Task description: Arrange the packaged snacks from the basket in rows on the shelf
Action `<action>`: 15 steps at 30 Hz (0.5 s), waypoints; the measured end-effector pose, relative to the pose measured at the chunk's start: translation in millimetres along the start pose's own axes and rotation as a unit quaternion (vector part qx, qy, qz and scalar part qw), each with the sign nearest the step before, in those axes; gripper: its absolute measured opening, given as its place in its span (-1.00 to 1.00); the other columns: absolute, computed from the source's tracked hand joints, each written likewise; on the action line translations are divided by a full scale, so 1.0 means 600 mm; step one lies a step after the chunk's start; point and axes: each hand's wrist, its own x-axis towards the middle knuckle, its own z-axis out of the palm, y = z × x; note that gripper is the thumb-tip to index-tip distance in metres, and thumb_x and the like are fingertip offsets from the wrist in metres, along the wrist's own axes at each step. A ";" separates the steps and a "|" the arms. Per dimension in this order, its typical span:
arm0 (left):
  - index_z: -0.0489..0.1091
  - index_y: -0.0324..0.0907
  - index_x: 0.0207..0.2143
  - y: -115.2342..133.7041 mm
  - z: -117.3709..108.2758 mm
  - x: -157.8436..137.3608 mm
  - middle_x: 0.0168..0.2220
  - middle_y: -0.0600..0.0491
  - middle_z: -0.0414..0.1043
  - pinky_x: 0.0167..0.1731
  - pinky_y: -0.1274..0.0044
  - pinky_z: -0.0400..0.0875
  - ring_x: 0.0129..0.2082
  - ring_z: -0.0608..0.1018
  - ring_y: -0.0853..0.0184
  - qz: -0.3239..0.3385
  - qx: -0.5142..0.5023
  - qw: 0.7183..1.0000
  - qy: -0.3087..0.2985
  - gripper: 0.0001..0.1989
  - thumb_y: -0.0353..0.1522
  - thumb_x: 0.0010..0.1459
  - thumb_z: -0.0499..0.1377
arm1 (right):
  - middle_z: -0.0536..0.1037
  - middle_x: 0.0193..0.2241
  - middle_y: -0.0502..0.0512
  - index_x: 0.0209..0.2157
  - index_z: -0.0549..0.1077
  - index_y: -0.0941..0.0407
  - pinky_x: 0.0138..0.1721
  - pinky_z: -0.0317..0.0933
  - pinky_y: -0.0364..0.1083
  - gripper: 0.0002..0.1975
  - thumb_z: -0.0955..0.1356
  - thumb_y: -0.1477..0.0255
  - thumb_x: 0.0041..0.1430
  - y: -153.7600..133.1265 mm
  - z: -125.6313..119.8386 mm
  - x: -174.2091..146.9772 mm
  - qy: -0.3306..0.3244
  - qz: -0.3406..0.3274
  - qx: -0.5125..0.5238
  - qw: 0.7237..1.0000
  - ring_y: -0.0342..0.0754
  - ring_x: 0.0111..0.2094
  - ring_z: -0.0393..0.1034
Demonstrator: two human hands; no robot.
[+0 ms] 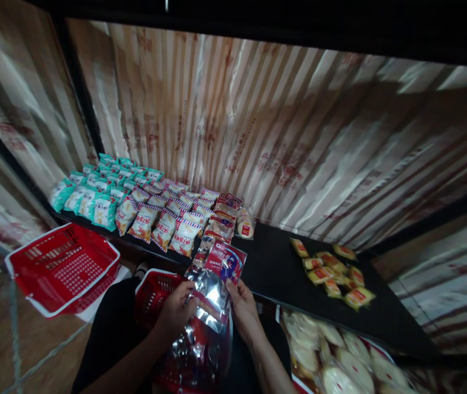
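Note:
A red, purple and silver snack packet (226,264) is held up in front of me, over a red basket (157,280) between my knees. My right hand (242,306) pinches the packet's right side, thumb on the front. On its left side, my left hand (179,306) has its fingers curled at the silver part. Shiny packets (188,350) lie in the basket below my hands. Just beyond stands a row of similar dark red packets (219,227) on the black shelf (258,273), partly hidden by the held one.
Rows of teal snack bags (104,210) and white-and-orange bags (163,227) fill the shelf's left. Small yellow packets (327,268) lie scattered at right. One pale packet (245,224) stands by the row. Another red basket (73,268) is at left; round pale packaged items (352,361) sit low right.

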 end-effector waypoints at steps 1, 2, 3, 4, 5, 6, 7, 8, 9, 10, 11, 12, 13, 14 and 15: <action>0.34 -0.18 -0.13 0.006 0.006 0.006 -0.24 -0.01 0.51 -0.33 0.54 0.42 -0.26 0.55 0.26 -0.007 -0.009 1.000 0.004 -0.64 -0.31 -0.03 0.13 | 0.58 -0.45 0.06 -0.27 0.43 0.10 -0.41 0.31 -0.07 -0.51 0.46 0.08 -0.19 -0.006 -0.003 0.005 -0.003 -0.001 0.005 1.000 0.01 -0.43 0.47; 0.33 -0.18 -0.11 0.013 0.011 0.012 -0.26 -0.01 0.51 -0.39 0.54 0.42 -0.30 0.55 0.27 -0.012 -0.016 1.000 0.004 -0.62 -0.31 -0.03 0.14 | 0.58 -0.43 0.06 -0.23 0.42 0.10 -0.41 0.31 -0.07 -0.51 0.46 0.09 -0.17 -0.013 -0.005 0.011 -0.004 -0.003 0.009 1.000 0.01 -0.42 0.48; 0.31 -0.18 -0.09 0.020 0.016 0.021 -0.27 0.00 0.51 -0.42 0.55 0.41 -0.34 0.54 0.29 -0.011 -0.025 1.000 0.000 -0.61 -0.31 -0.02 0.14 | 0.59 -0.42 0.06 -0.21 0.42 0.09 -0.40 0.31 -0.07 -0.51 0.45 0.10 -0.15 -0.021 -0.006 0.017 -0.005 -0.007 0.012 1.000 0.01 -0.41 0.48; 0.29 -0.19 -0.06 0.028 0.021 0.030 -0.26 -0.01 0.51 -0.43 0.56 0.41 -0.34 0.54 0.30 -0.001 -0.036 0.999 -0.006 -0.60 -0.32 -0.01 0.13 | 0.59 -0.41 0.06 -0.20 0.41 0.09 -0.40 0.32 -0.07 -0.51 0.45 0.11 -0.15 -0.029 -0.008 0.025 -0.001 -0.014 0.013 1.000 0.01 -0.41 0.48; 0.28 -0.19 -0.04 0.036 0.027 0.040 -0.23 -0.02 0.50 -0.40 0.56 0.42 -0.32 0.54 0.31 0.014 -0.047 0.999 -0.009 -0.59 -0.34 0.00 0.13 | 0.59 -0.40 0.06 -0.19 0.40 0.09 -0.40 0.32 -0.07 -0.51 0.45 0.12 -0.14 -0.037 -0.009 0.034 0.006 -0.024 0.013 1.000 0.00 -0.42 0.48; 0.26 -0.20 -0.03 0.043 0.033 0.052 -0.19 -0.03 0.49 -0.35 0.56 0.43 -0.28 0.54 0.30 0.031 -0.056 0.998 -0.008 -0.57 -0.37 0.00 0.12 | 0.58 -0.40 0.06 -0.19 0.39 0.08 -0.41 0.32 -0.08 -0.51 0.45 0.12 -0.15 -0.045 -0.010 0.045 0.016 -0.035 0.011 0.999 -0.01 -0.42 0.48; 0.25 -0.20 -0.01 0.050 0.039 0.064 -0.15 -0.05 0.48 -0.28 0.55 0.44 -0.22 0.54 0.30 0.047 -0.058 0.997 -0.003 -0.56 -0.40 0.00 0.12 | 0.58 -0.41 0.04 -0.19 0.38 0.08 -0.41 0.31 -0.09 -0.50 0.46 0.13 -0.16 -0.052 -0.011 0.057 0.029 -0.049 0.009 0.998 -0.02 -0.43 0.47; 0.24 -0.20 0.00 0.057 0.045 0.075 -0.10 -0.06 0.46 -0.22 0.54 0.43 -0.17 0.53 0.29 0.058 -0.052 0.997 0.005 -0.55 -0.42 0.00 0.12 | 0.58 -0.42 0.03 -0.20 0.38 0.08 -0.41 0.31 -0.10 -0.49 0.46 0.14 -0.18 -0.059 -0.012 0.071 0.043 -0.064 0.008 0.997 -0.04 -0.44 0.46; 0.24 -0.19 0.02 0.063 0.052 0.087 -0.07 -0.06 0.44 -0.18 0.53 0.43 -0.13 0.51 0.28 0.065 -0.037 0.997 0.015 -0.53 -0.44 -0.01 0.12 | 0.57 -0.44 0.01 -0.20 0.37 0.07 -0.41 0.31 -0.12 -0.49 0.47 0.14 -0.20 -0.065 -0.014 0.087 0.057 -0.079 0.008 0.995 -0.06 -0.45 0.46; 0.25 -0.17 0.03 0.068 0.059 0.097 -0.04 -0.06 0.42 -0.16 0.52 0.43 -0.11 0.51 0.28 0.071 -0.014 0.997 0.024 -0.52 -0.45 -0.01 0.12 | 0.56 -0.47 -0.01 -0.22 0.37 0.08 -0.42 0.30 -0.13 -0.48 0.48 0.15 -0.23 -0.071 -0.016 0.104 0.069 -0.093 0.006 0.993 -0.08 -0.47 0.44; 0.26 -0.15 0.03 0.073 0.065 0.107 -0.01 -0.06 0.40 -0.15 0.51 0.44 -0.09 0.50 0.27 0.078 0.012 0.996 0.032 -0.52 -0.46 -0.01 0.12 | 0.55 -0.49 -0.03 -0.23 0.36 0.08 -0.43 0.30 -0.13 -0.48 0.48 0.16 -0.25 -0.076 -0.018 0.121 0.079 -0.106 0.004 0.991 -0.09 -0.49 0.43; 0.28 -0.14 0.02 0.078 0.072 0.115 0.02 -0.06 0.37 -0.14 0.50 0.44 -0.07 0.49 0.26 0.089 0.037 0.994 0.041 -0.53 -0.46 -0.01 0.12 | 0.54 -0.51 -0.04 -0.25 0.36 0.08 -0.44 0.30 -0.13 -0.49 0.48 0.16 -0.26 -0.080 -0.020 0.138 0.086 -0.114 0.002 0.990 -0.10 -0.51 0.43; 0.31 -0.13 0.00 0.083 0.078 0.123 0.06 -0.06 0.32 -0.13 0.50 0.44 -0.04 0.47 0.25 0.103 0.059 0.992 0.048 -0.54 -0.47 -0.01 0.12 | 0.54 -0.53 -0.04 -0.27 0.36 0.08 -0.44 0.30 -0.13 -0.50 0.48 0.17 -0.27 -0.084 -0.022 0.155 0.089 -0.118 0.001 0.989 -0.10 -0.51 0.43; 0.33 -0.12 -0.02 0.087 0.084 0.130 0.11 -0.06 0.27 -0.10 0.48 0.43 -0.01 0.46 0.24 0.118 0.076 0.989 0.052 -0.56 -0.49 -0.01 0.11 | 0.54 -0.53 -0.03 -0.28 0.36 0.08 -0.44 0.31 -0.12 -0.50 0.48 0.17 -0.27 -0.088 -0.025 0.171 0.091 -0.117 0.000 0.989 -0.09 -0.52 0.43; 0.35 -0.12 -0.04 0.091 0.089 0.136 0.14 -0.06 0.22 -0.08 0.46 0.42 0.01 0.44 0.23 0.132 0.090 0.986 0.054 -0.57 -0.50 -0.01 0.09 | 0.55 -0.52 -0.02 -0.28 0.36 0.09 -0.43 0.32 -0.10 -0.50 0.48 0.18 -0.28 -0.092 -0.026 0.187 0.091 -0.116 0.001 0.989 -0.07 -0.51 0.44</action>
